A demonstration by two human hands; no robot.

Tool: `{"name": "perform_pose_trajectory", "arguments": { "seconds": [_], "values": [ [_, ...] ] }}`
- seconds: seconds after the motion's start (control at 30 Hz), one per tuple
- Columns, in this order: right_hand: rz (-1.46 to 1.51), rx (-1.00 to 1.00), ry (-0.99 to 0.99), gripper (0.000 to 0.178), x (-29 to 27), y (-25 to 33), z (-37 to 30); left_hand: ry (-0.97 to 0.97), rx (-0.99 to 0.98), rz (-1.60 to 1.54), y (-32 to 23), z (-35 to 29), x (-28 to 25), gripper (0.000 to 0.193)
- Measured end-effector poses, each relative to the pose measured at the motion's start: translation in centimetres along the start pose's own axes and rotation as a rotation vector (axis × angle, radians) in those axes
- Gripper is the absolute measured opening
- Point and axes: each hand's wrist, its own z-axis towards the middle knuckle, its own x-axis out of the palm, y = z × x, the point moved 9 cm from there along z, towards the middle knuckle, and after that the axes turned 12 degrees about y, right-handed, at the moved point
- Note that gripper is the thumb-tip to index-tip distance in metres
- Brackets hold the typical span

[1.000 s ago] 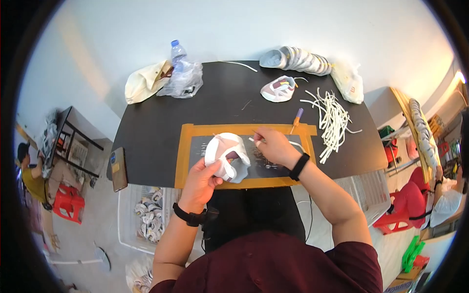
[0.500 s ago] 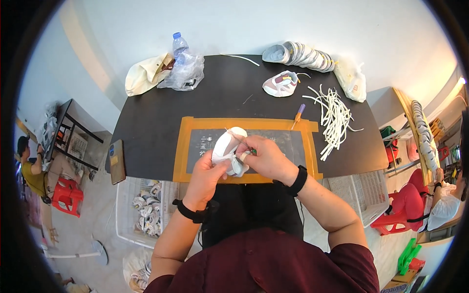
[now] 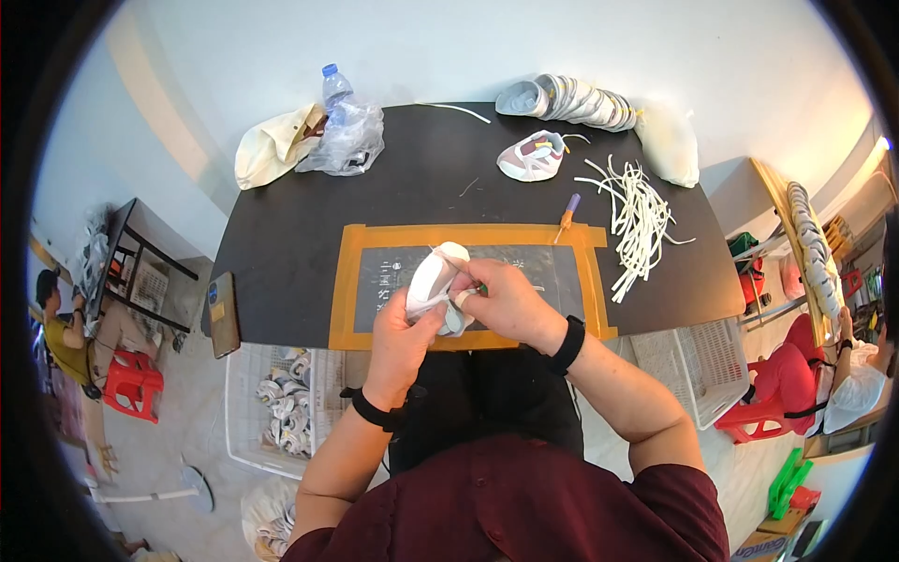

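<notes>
Over the taped mat at the table's near edge I hold a small white shoe upper (image 3: 432,278), tilted with one rounded end pointing away from me. My left hand (image 3: 401,335) is closed round its near left side, the thumb pressed on it. At the right edge of the upper, my right hand (image 3: 504,298) is closed in a pinch. A thin dark line, perhaps a thread, crosses the upper close to those fingertips. What the right fingers pinch is hidden. Further back on the table rests a white and mauve shoe upper (image 3: 531,156) with a lace sticking out.
An awl-like tool (image 3: 567,217) lies by the mat's orange tape (image 3: 599,281). White laces (image 3: 639,229) form a pile on the right; nested uppers (image 3: 585,103) line the back. A phone (image 3: 224,314) sits at the left edge. Crates (image 3: 242,450) stand below; co-workers sit either side.
My view has shifted slightly. The right fingers have curled in closer against the upper's edge. My left hand keeps its hold on the shoe upper.
</notes>
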Motion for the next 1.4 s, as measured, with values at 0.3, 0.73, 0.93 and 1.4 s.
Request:
{"name": "perform_pose_trajectory", "arguments": {
  "seconds": [0.3, 0.73, 0.93, 1.4],
  "values": [
    [-0.15, -0.082, -0.221, 0.012, -1.2, 3.4, -2.8, -0.085, 0.048, -0.062, 0.4, -0.1, -1.0, 0.022],
    [-0.105, -0.047, -0.057, 0.014, 1.5, 0.8, -2.8, -0.072, 0.14, 0.012, 0.1, -0.1, -0.3, 0.019],
    [-0.136, -0.032, -0.017, 0.015, 1.8, 0.9, -2.6, -0.042, 0.183, 0.06, -0.2, -0.2, -0.3, 0.019],
    [-0.283, -0.053, 0.046, 0.012, 1.2, 1.3, -2.0, -0.039, 0.27, 0.335, -0.2, -0.2, -0.5, 0.014]
  ]
}}
